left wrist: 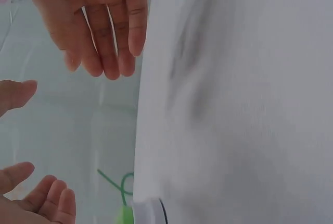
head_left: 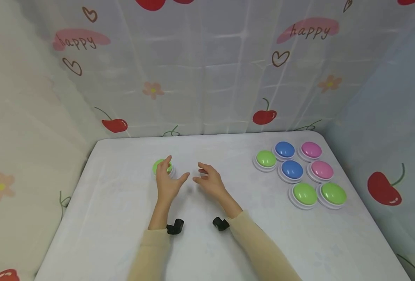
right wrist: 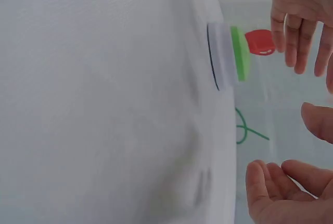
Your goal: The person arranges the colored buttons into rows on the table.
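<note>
Near the left-middle of the table, my left hand is held above the white cloth with thumb and fingers spread, holding nothing. Behind it lies a round green push button on a white base, partly hidden by the fingers. My right hand faces it across a small gap, fingers loosely bent around air. In the left wrist view, the green button's white base shows low, beside the left fingers. The right wrist view shows the button sitting on the table, below the left hand.
At the table's right stands a cluster of domed buttons on white bases: several green, two blue and two pink. A white cloth covers the table. Printed curtains hang behind and at both sides.
</note>
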`<move>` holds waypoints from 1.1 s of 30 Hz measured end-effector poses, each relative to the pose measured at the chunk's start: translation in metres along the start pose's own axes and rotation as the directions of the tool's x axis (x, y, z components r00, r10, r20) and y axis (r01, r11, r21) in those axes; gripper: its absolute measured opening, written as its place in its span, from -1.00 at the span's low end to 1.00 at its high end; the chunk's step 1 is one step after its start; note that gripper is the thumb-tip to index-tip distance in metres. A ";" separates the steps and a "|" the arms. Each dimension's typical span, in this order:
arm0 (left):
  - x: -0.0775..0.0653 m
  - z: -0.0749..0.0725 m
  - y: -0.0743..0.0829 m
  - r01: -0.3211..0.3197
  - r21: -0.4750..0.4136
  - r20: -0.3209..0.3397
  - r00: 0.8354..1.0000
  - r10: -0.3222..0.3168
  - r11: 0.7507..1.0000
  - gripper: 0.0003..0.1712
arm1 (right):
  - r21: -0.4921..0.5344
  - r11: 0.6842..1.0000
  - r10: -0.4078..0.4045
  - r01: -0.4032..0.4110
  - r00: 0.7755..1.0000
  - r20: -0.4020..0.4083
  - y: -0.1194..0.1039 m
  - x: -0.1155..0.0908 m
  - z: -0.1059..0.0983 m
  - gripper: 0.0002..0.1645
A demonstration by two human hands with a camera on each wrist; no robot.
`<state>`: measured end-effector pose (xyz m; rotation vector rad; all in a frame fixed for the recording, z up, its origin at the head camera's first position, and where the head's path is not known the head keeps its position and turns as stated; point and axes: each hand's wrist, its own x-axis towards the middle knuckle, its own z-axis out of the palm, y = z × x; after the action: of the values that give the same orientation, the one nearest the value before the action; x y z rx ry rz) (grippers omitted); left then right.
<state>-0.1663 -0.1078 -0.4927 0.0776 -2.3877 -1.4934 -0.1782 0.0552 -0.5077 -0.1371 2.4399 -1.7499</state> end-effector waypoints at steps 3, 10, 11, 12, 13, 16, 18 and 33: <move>-0.007 0.015 0.013 -0.048 -0.045 0.043 0.998 0.050 0.998 -0.08 | 0.003 1.000 -0.005 0.005 0.997 -0.071 0.000 -0.017 -0.022 -0.29; -0.022 0.052 0.032 -0.067 -0.116 0.167 0.982 0.086 0.991 -0.09 | 0.014 0.998 0.063 -0.061 0.956 -0.286 0.014 -0.044 -0.075 -0.26; -0.024 0.057 0.034 -0.065 -0.127 0.183 0.979 0.087 0.990 -0.09 | 0.022 0.997 0.076 -0.073 0.943 -0.325 0.017 -0.047 -0.084 -0.26; -0.026 0.062 0.036 -0.057 -0.139 0.200 0.976 0.085 0.989 -0.09 | 0.026 0.996 0.089 -0.086 0.927 -0.365 0.020 -0.049 -0.092 -0.25; -0.027 0.066 0.037 -0.051 -0.147 0.215 0.973 0.082 0.988 -0.09 | 0.025 0.994 0.103 -0.102 0.909 -0.404 0.023 -0.052 -0.100 -0.25; -0.031 0.081 0.038 -0.018 -0.183 0.262 0.963 0.067 0.983 -0.11 | 0.039 0.988 0.147 -0.147 0.856 -0.495 0.032 -0.056 -0.121 -0.23; -0.032 0.092 0.038 0.008 -0.202 0.295 0.954 0.053 0.979 -0.12 | 0.037 0.984 0.168 -0.175 0.829 -0.534 0.037 -0.056 -0.132 -0.22; -0.021 0.169 0.051 0.117 -0.184 0.499 0.867 -0.010 0.976 -0.12 | 0.051 0.966 0.241 -0.254 0.808 -0.537 0.060 -0.039 -0.162 -0.08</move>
<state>-0.1907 0.0660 -0.5205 -0.3205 -2.6025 -1.9853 -0.1653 0.2317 -0.5109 0.7485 2.6700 -1.8214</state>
